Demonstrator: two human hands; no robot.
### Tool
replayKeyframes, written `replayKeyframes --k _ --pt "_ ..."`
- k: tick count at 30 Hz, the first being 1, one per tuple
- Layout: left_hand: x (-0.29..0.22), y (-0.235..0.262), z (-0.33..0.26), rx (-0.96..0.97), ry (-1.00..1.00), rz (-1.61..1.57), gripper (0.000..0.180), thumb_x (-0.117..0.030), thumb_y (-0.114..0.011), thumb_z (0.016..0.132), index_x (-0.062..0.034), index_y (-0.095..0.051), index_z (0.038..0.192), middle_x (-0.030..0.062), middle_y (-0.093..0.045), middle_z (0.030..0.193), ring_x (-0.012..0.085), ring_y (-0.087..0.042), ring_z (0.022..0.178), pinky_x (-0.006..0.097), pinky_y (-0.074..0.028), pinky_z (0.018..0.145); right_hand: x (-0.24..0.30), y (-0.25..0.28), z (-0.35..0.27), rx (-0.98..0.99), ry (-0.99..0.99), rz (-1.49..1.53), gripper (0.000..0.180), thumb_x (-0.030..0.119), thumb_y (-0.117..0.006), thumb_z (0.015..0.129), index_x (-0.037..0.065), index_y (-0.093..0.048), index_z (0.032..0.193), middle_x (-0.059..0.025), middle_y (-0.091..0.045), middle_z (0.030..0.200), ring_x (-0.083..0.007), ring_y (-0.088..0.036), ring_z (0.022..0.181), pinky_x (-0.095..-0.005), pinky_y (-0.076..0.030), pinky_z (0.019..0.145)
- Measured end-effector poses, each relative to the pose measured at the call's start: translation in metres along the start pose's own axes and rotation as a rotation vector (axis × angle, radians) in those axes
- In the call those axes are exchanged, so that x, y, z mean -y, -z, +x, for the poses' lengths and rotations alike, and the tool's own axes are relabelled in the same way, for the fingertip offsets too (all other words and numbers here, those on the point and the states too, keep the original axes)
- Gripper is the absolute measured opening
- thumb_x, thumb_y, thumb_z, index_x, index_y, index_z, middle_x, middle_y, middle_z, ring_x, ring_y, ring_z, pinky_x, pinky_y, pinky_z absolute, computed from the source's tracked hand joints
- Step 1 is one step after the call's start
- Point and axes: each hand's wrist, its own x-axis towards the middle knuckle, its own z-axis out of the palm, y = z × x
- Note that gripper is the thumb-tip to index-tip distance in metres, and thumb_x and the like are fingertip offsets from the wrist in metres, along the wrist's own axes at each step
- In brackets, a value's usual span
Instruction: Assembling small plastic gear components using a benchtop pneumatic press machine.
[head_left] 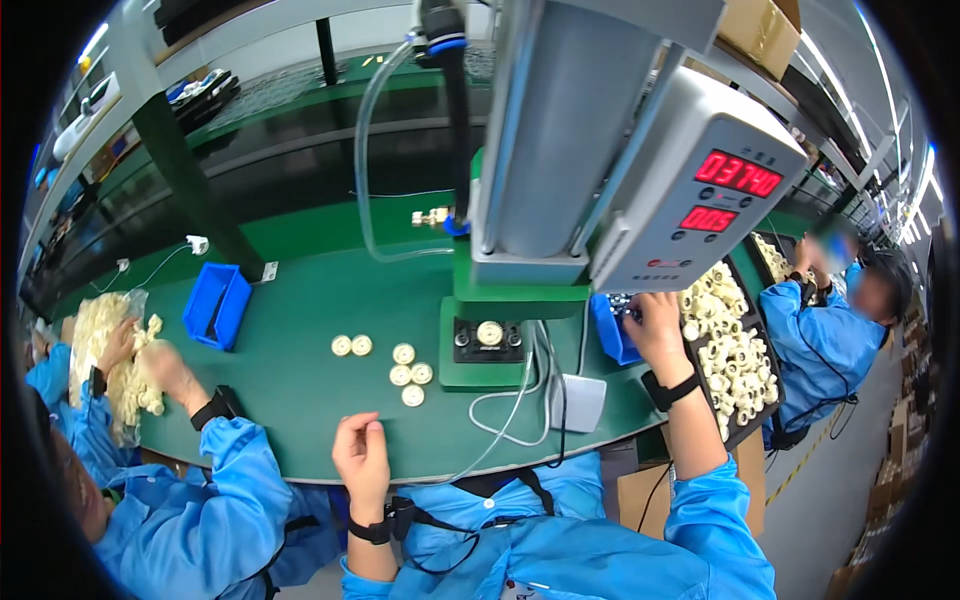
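My right hand [657, 330] reaches over a blue bin [613, 335] of small dark and metallic parts, its fingers bent together at the bin; what they pinch, if anything, is hidden. Low over the table's front edge, my left hand [361, 458] has its fingers curled in, with nothing visible in it. Between the hands stands a bench press with a green base [480, 376]. A round cream plastic part [490, 333] sits in its black fixture [464, 349]. Several similar round cream parts, one of them a disc [412, 396], lie on the green table left of the press.
A black tray [757, 432] heaped with cream parts stands at right. The press's control box [700, 190] overhangs the bench. A white box [579, 404] with cables lies beside the base. Another blue bin [217, 306] stands left, near a co-worker's hand [170, 372] and piled cream parts.
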Motion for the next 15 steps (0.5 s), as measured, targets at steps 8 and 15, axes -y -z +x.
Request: replayKeyframes --k 8,15 --pt "-0.003 0.001 -0.001 0.0 -0.008 0.055 0.008 0.005 -0.062 0.091 0.0028 -0.066 0.098 0.0044 -0.059 0.088 0.0088 -0.053 0.073 0.023 -0.043 0.066 0.038 0.036 -0.011 0.04 -0.536 0.839 0.014 0.003 -0.074 0.085 0.003 -0.061 0.09 -0.0072 -0.069 0.09 -0.0159 -0.064 0.079 -0.028 -0.051 0.072" --pt "-0.004 0.001 0.001 0.01 -0.028 0.115 0.008 0.005 -0.063 0.09 0.0025 -0.067 0.096 0.0046 -0.06 0.085 0.0094 -0.053 0.07 0.024 -0.044 0.063 0.16 0.035 -0.019 0.257 -0.513 1.736 0.02 0.002 -0.071 0.092 0.005 -0.055 0.103 -0.0131 -0.072 0.099 -0.0146 -0.067 0.085 -0.0252 -0.053 0.073"
